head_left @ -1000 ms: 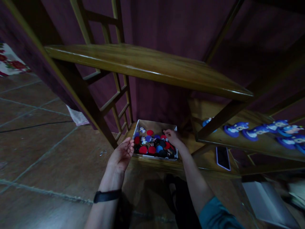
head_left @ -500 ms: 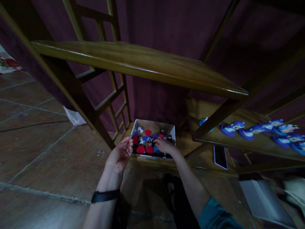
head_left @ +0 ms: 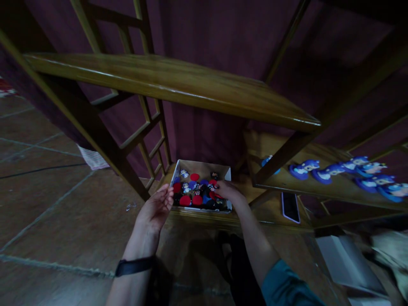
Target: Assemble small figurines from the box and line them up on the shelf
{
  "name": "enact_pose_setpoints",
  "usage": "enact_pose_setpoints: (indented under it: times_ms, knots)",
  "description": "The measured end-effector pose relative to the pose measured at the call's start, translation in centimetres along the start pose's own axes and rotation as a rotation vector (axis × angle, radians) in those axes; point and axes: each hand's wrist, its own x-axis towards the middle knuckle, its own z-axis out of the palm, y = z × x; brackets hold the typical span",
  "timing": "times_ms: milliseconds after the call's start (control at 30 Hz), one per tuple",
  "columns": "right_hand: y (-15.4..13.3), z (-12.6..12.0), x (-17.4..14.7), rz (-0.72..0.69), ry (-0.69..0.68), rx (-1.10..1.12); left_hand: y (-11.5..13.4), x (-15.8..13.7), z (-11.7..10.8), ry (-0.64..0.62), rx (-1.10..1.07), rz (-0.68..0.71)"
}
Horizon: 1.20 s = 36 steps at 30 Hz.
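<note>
A shallow white-edged cardboard box (head_left: 204, 162) holds several small figurines, some with round red bases and others with blue or purple ones. My left hand (head_left: 157, 204), palm turned up and fingers curled, is at the box's left rim and appears to grip it. Inside the right part of the box is my right hand (head_left: 230, 191), its fingers bent down around a red-based figurine (head_left: 216, 196). The fingertips are partly hidden, and the figurine's shape is dim.
The box stands on a low wooden shelf beneath a higher shelf board (head_left: 172, 80). More blue figurines (head_left: 304, 168) line a raised shelf on the right. Below them lies a phone (head_left: 290, 207). A lattice side panel (head_left: 140, 136) rises at left; a grey carton (head_left: 347, 263) sits at lower right.
My right hand has moved to the right within the box, and a red base now shows under its fingers. My left hand stays at the left rim. The whole view has shifted slightly.
</note>
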Motion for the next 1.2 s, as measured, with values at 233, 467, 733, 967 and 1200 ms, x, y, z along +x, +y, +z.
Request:
enact_pose_setpoints:
  times_ms: [233, 467, 733, 967, 1200]
  knots:
    - [-1.4, 0.9, -0.7, -0.068, -0.179, -0.191, -0.1, -0.3, 0.4, 0.021, 0.012, -0.009]
    - [-1.7, 0.9, -0.7, -0.140, -0.129, -0.147, -0.2, -0.5, 0.9, 0.033, 0.014, -0.016]
    - [-1.9, 1.3, -0.7, -0.209, -0.094, -0.077, -0.6, -0.2, 0.8, -0.010, 0.032, -0.026]
    - [-2.2, 1.3, -1.1, -0.252, -0.012, 0.050, -0.8, 0.0, 1.0, 0.033, 0.051, -0.032]
    - [-3.0, 0.8, -1.4, -0.283, -0.014, 0.088, -0.8, 0.0, 1.1, 0.043, 0.058, -0.031]
